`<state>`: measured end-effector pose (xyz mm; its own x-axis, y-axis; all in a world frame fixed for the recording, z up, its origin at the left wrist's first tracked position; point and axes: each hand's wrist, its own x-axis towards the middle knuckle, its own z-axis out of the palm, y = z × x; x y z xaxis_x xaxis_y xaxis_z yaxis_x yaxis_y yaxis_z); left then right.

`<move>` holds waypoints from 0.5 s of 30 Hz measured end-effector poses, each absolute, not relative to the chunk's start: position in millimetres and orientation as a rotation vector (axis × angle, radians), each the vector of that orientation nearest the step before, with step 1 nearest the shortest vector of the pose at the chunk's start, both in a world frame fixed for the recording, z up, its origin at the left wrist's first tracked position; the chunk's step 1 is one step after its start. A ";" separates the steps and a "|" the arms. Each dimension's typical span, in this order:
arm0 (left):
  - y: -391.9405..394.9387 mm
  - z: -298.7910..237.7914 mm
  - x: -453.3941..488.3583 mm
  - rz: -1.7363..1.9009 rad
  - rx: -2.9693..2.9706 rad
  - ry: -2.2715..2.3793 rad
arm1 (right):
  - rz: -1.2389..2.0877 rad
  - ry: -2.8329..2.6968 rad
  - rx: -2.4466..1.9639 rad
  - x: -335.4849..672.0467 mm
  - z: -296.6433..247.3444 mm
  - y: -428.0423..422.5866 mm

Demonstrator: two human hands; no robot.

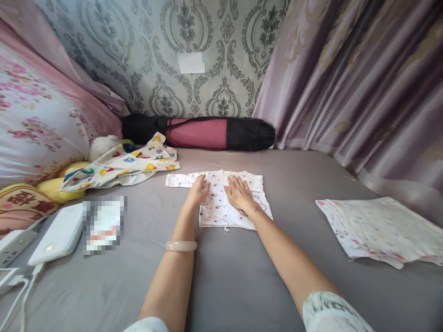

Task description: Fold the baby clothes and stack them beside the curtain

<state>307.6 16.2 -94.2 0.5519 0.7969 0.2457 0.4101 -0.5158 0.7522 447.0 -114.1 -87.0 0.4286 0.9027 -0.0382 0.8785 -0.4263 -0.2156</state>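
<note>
A small white baby top [216, 216] with a fine print lies spread on the grey bed sheet [228, 276]. One sleeve reaches out flat to the left; the right side looks folded in over the front, and a short tie hangs at the lower hem. My left hand [200, 190] rests on its edge on the left part of the top, near the sleeve, thumb apart from the fingers. On the right part my right hand [239, 193] lies flat, palm down with fingers stretched out. A pale bangle [180, 246] circles my left forearm.
Folded printed cloths [384, 230] lie at the right. To the left are a patterned garment [138, 161], plush toys, a white power bank [57, 233] with cables, and a power strip [15, 246]. A rolled mat in a bag [197, 133] lies along the wall.
</note>
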 end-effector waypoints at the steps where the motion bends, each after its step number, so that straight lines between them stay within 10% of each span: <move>1: 16.9 -92.9 305.8 0.756 2.136 0.983 | 0.228 -1.585 -2.515 447.7 -85.4 -114.2; 15: 45.9 -75.3 274.7 0.826 1.960 1.421 | 0.080 -1.669 -2.400 424.6 -84.1 -66.8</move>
